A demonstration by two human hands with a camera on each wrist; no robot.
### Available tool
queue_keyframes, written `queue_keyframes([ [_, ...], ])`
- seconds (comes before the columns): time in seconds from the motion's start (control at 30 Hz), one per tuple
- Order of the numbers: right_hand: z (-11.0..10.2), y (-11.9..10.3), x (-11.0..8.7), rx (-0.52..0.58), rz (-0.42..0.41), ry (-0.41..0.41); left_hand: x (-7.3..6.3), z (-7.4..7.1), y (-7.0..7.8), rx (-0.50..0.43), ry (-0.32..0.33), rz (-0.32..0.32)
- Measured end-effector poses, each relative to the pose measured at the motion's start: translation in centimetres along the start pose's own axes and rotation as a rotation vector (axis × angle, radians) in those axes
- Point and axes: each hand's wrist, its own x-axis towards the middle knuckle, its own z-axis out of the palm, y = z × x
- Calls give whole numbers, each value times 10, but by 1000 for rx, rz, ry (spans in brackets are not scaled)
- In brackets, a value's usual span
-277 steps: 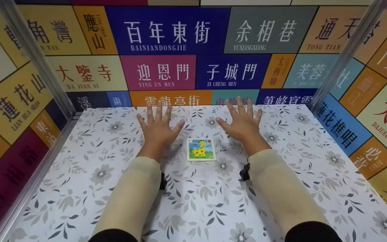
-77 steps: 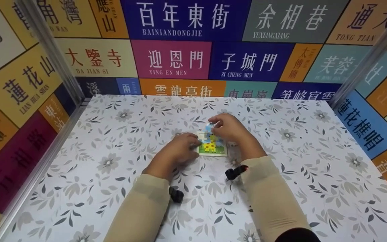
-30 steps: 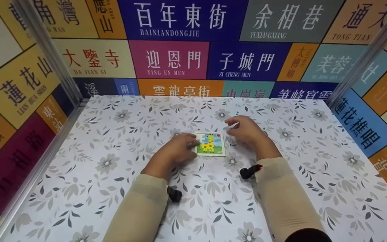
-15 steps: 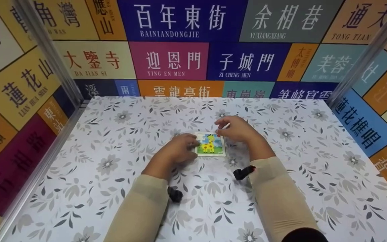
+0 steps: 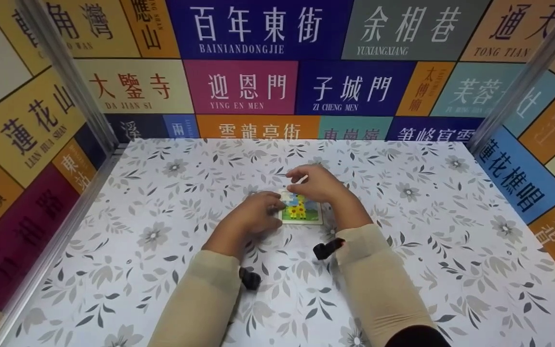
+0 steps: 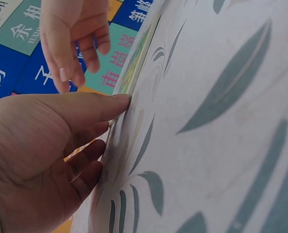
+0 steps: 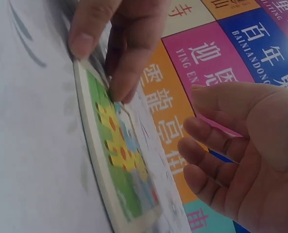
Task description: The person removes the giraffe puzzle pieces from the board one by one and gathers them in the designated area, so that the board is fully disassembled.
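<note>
The left hand (image 5: 253, 214) grips the giraffe puzzle (image 5: 302, 216) by its left edge, flat on the table (image 5: 287, 294), apparently to steady it; the right hand (image 5: 319, 184) hovers above, fingers loosely parted, holding nothing visible.

The left hand (image 5: 251, 213) is blocking the left side of the giraffe puzzle (image 5: 301, 214), touching its edge, while the right hand (image 5: 320, 184) is hovering over the far edge, obstructing access from above. The puzzle's near edge is lying exposed, a lane of tabletop (image 5: 287, 299) leading to it between the sleeves (image 5: 383, 284). Two black wrist cameras (image 5: 250, 278) are jutting into that lane. Broad room is stretching left and right of the arms, the printed walls (image 5: 241, 86) bounding it left, far and right.
</note>
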Motion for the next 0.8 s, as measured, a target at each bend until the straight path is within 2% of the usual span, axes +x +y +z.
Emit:
queue_keyframes([
  [0.13,6,4,4,-4,-9,-13,0,0,0,1,6,3],
  [0.47,18,27,9,-40,62,-53,-2,0,-1,-8,21,16],
  [0.67,19,30,7,-75,40,-98,-1,1,-3,-6,29,30],
  [0.8,18,30,3,-86,35,-101,-1,1,-3,-39,38,27],
])
